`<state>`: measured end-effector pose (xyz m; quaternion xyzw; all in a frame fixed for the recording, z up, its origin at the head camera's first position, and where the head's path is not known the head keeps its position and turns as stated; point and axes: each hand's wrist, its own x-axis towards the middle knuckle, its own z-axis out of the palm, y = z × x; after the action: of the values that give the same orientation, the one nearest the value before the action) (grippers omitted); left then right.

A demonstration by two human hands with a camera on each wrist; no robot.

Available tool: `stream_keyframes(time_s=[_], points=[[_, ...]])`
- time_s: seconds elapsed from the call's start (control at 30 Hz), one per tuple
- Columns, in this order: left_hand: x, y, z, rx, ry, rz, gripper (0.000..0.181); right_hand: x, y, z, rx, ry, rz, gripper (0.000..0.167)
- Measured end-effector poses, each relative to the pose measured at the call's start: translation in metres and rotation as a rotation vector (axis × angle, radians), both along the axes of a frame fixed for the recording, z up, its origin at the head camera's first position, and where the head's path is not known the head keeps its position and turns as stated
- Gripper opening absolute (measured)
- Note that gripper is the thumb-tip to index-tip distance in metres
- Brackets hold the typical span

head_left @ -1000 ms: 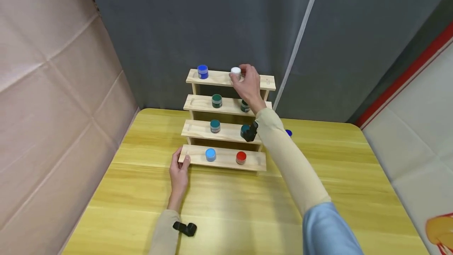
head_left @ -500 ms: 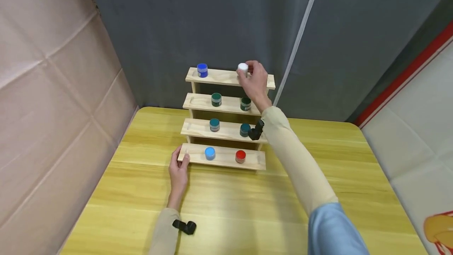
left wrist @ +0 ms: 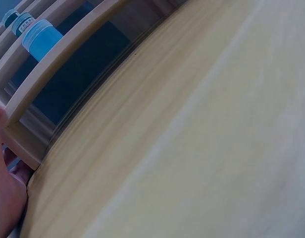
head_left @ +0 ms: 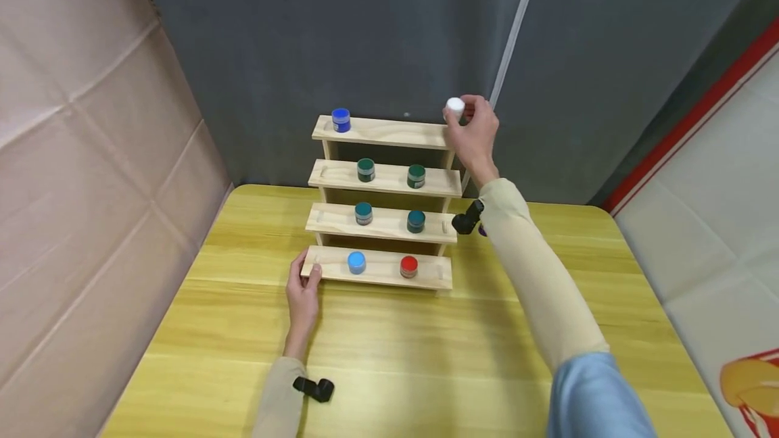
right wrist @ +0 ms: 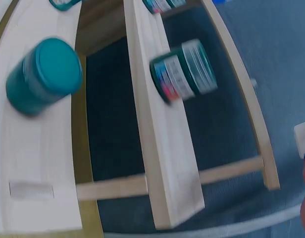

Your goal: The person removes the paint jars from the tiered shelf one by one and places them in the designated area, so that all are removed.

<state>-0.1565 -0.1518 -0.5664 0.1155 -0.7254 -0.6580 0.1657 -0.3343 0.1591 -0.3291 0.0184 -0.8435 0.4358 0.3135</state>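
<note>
Between the pinching thumb and fingers of the right hand (head_left: 477,132), hold the white jar (head_left: 455,107) upright and clear of the top shelf (head_left: 395,131) near those fingertips, steadying the wooden rack (head_left: 383,265) in the grip of the left hand (head_left: 303,299).

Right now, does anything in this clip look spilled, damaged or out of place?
Nothing looks spilled or damaged. The one oddity: the wooden stand has only the blue jar on its top tier, against two jars on each lower tier. The right hand holds the white jar near that top tier's right end.
</note>
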Motion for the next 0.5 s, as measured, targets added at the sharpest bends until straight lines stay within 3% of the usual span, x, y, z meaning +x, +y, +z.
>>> stream_keyframes(time_s=[0.3,0.37,0.5], points=[[0.002,-0.007,0.002,0.022,-0.005,0.011,0.045,0.001,0.023,-0.002,0.002,0.004,-0.049,0.040],[0.007,-0.007,0.012,0.021,-0.001,0.003,0.045,0.001,0.027,-0.003,-0.003,0.006,-0.060,0.040],[0.009,-0.007,0.019,0.032,-0.003,-0.005,0.045,0.003,0.039,-0.007,-0.012,0.011,-0.085,0.040]])
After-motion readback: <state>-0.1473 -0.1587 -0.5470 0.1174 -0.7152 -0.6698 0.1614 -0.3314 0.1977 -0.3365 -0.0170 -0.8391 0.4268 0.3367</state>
